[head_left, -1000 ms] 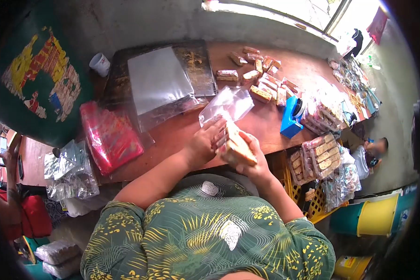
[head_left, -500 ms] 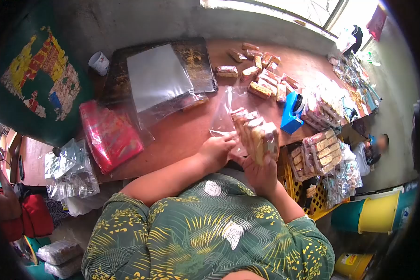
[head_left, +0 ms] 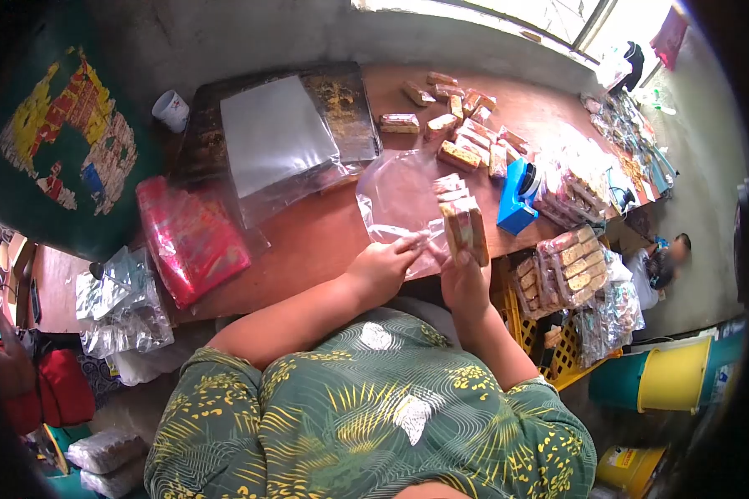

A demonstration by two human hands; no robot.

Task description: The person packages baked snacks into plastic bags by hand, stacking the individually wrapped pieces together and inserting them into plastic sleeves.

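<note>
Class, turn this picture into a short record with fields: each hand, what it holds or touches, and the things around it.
Left hand: fingertips at the near end of a clear bag; grip hard to tell
Right hand: holding a bunch of wrapped bars
Surface: reddish-brown table
Beyond the hands: loose wrapped packs, scattered
Right of the held bars: blue tape dispenser
Left of the bag: clear plastic sheets on a dark board; pink-red plastic packet
Near the wall: white cup
</note>
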